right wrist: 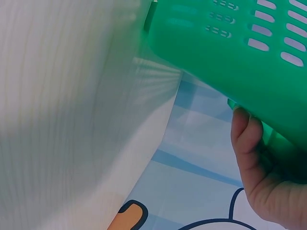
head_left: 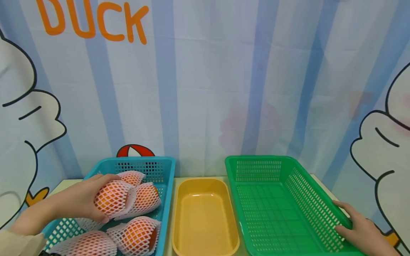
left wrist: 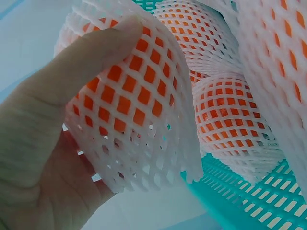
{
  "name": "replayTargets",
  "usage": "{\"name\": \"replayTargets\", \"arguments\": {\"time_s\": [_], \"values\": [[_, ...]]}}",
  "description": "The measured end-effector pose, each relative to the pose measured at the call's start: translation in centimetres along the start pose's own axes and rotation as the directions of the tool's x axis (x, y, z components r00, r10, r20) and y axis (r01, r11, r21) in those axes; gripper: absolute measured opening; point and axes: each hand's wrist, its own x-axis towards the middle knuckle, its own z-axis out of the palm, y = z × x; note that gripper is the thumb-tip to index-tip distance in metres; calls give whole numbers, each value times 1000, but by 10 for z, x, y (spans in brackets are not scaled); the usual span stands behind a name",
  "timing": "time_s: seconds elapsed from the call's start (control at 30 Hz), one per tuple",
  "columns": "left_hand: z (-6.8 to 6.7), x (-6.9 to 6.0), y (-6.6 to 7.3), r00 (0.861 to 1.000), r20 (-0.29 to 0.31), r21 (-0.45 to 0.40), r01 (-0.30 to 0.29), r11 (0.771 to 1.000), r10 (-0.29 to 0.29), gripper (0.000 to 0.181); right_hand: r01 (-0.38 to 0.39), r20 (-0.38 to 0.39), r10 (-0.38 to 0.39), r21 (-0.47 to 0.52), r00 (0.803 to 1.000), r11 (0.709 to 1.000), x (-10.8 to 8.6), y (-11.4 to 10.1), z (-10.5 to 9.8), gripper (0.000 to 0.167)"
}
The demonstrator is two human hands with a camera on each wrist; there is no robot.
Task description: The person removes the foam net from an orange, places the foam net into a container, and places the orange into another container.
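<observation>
My left hand (head_left: 88,195) grips an orange fruit (head_left: 111,199) in a white foam net, above the blue basket (head_left: 172,177) on the left. In the left wrist view the thumb lies across the net of this fruit (left wrist: 129,91), whose loose net end hangs down. Several more netted fruits lie in the same basket, among them one at the front (head_left: 137,234) and one behind (head_left: 147,195). On the right, my right hand (head_left: 358,227) holds the right rim of a green basket (head_left: 235,199), which has nothing inside. The right wrist view shows its fingers (right wrist: 247,132) curled at the rim.
Between the two baskets stands a yellow tray (head_left: 205,220) with nothing in it. All three rest on a pale table (head_left: 177,183). Behind hangs a striped curtain (head_left: 205,89) with cartoon ducks, close to the table's back edge.
</observation>
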Motion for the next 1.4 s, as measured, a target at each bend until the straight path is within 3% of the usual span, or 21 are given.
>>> {"name": "replayTargets", "arguments": {"time_s": [0.37, 0.63, 0.97, 1.17, 1.4], "values": [[-4, -1, 11, 999, -27, 44, -29, 999, 31, 97, -3, -8, 3, -12, 1000, 1000, -1, -2, 0, 76], [-5, 2, 16, 996, -56, 19, -73, 997, 74, 97, -8, -3, 8, -8, 1000, 1000, -2, 0, -2, 75], [2, 3, 19, 993, -82, 29, -77, 997, 79, 97, 6, 1, -6, 31, 1000, 999, -2, -1, 0, 75], [7, 6, 24, 993, -91, 36, -75, 997, 78, 94, 0, 1, 0, 6, 1000, 1000, -2, 0, 0, 75], [9, 9, 33, 987, -106, 34, -117, 993, 120, 88, 10, -9, -10, -12, 1000, 1000, -2, 0, 0, 73]]}}
